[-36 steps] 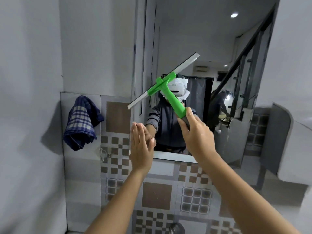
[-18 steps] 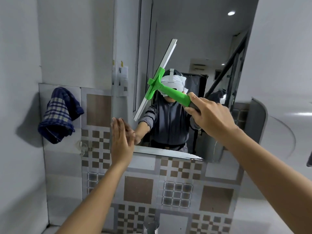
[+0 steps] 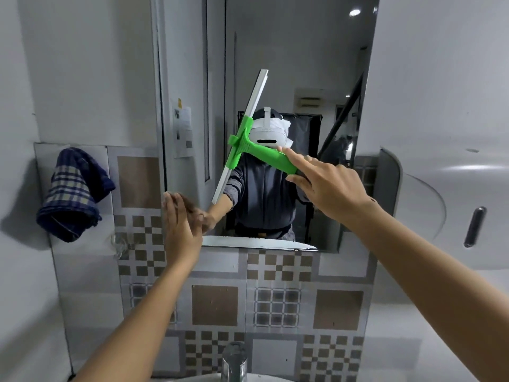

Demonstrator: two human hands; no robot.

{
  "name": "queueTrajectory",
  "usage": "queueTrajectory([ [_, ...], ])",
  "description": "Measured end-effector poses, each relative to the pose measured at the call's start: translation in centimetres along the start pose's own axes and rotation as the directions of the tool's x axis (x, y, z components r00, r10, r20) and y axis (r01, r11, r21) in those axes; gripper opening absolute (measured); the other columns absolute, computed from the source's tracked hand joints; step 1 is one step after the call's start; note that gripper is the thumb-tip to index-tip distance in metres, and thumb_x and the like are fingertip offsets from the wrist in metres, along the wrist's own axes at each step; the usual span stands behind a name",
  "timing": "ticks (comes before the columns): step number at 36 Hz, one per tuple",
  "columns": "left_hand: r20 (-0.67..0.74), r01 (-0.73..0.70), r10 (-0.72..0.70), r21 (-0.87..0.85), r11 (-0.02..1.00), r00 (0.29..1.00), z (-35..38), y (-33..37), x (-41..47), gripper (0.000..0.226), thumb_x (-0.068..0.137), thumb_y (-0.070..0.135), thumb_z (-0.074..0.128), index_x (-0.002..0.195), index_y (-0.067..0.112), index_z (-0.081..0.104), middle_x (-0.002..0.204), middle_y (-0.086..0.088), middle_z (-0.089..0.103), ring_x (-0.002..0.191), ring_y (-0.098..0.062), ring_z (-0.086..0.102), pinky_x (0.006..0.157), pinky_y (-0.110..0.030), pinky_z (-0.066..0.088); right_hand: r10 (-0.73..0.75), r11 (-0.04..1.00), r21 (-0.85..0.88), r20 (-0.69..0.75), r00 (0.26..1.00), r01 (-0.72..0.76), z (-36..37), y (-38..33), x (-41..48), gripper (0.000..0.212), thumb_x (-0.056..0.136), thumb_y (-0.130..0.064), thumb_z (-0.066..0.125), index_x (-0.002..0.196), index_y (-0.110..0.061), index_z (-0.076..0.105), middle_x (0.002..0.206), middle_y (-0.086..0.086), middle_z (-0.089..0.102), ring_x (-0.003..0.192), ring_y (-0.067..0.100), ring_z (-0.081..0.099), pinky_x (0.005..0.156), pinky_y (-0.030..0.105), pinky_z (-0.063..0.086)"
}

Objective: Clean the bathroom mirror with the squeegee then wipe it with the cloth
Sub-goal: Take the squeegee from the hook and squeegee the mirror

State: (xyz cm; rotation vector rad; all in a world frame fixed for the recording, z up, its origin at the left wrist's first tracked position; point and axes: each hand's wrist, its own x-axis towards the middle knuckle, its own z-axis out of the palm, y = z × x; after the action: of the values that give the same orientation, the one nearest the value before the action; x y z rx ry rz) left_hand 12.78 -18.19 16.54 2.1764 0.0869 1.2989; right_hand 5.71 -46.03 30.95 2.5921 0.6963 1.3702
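Both hands raised: right hand (image 3: 327, 186) grips squeegee (image 3: 248, 144); left hand (image 3: 181, 224) flat, fingers together, at mirror (image 3: 289, 64) edge.

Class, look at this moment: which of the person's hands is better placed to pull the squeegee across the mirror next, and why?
The right hand. It already grips the green squeegee by its handle, with the blade set steeply against the mirror. The left hand lies flat and empty at the mirror's lower left corner, probably steadying.
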Motion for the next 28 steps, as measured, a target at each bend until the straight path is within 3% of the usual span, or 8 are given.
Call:
queueTrajectory([
  [5, 0.012, 0.011, -0.011, -0.013, 1.0, 1.0, -0.3, 0.4, -0.1, 0.069, 0.093, 0.036, 0.04, 0.146, 0.012, 0.003, 0.155, -0.008, -0.007, 0.143, -0.027, -0.003, 0.116, -0.043, 0.013, -0.006, 0.998, -0.067, 0.012, 1.0, 0.007, -0.1, 1.1, -0.8, 0.051, 0.096, -0.046, 0.027, 0.144, -0.031, 0.018, 0.129, 0.005, 0.055, 0.087, 0.031, 0.063, 0.052, 0.029, 0.038],
  [10, 0.02, 0.027, -0.027, -0.008, 1.0, 0.999, -0.5, 0.7, -0.3, 0.069, 0.094, 0.028, 0.044, 0.146, 0.015, 0.0, 0.155, -0.006, -0.01, 0.143, -0.025, -0.005, 0.113, -0.039, 0.017, 0.022, 1.0, -0.018, 0.006, 1.0, -0.022, -0.5, 2.5, -2.1, 0.053, 0.095, -0.043, 0.034, 0.145, -0.031, 0.022, 0.121, 0.006, 0.06, 0.073, 0.037, 0.064, 0.052, 0.034, 0.044],
  [21, 0.014, 0.054, -0.053, -0.01, 0.999, 0.998, -0.6, 1.0, -0.1, 0.068, 0.094, 0.026, 0.048, 0.146, 0.009, 0.008, 0.155, -0.013, -0.002, 0.143, -0.029, 0.0, 0.115, -0.037, 0.006, 0.104, 0.993, 0.052, 0.022, 0.994, -0.105, 0.7, 4.8, -6.4, 0.055, 0.092, -0.04, 0.038, 0.144, -0.028, 0.025, 0.099, 0.009, 0.069, 0.057, 0.034, 0.06, 0.046, 0.031, 0.042],
  [28, 0.016, 0.031, -0.031, -0.003, 1.0, 0.999, -0.8, 1.0, -0.1, 0.067, 0.092, 0.023, 0.052, 0.145, 0.005, 0.014, 0.154, -0.018, 0.002, 0.142, -0.033, 0.004, 0.115, -0.042, 0.011, 0.186, 0.974, 0.135, 0.0, 0.983, -0.184, 1.4, 3.9, -8.5, 0.059, 0.091, -0.031, 0.052, 0.144, -0.026, 0.025, 0.085, 0.013, 0.07, 0.048, 0.026, 0.052, 0.041, 0.029, 0.04],
])
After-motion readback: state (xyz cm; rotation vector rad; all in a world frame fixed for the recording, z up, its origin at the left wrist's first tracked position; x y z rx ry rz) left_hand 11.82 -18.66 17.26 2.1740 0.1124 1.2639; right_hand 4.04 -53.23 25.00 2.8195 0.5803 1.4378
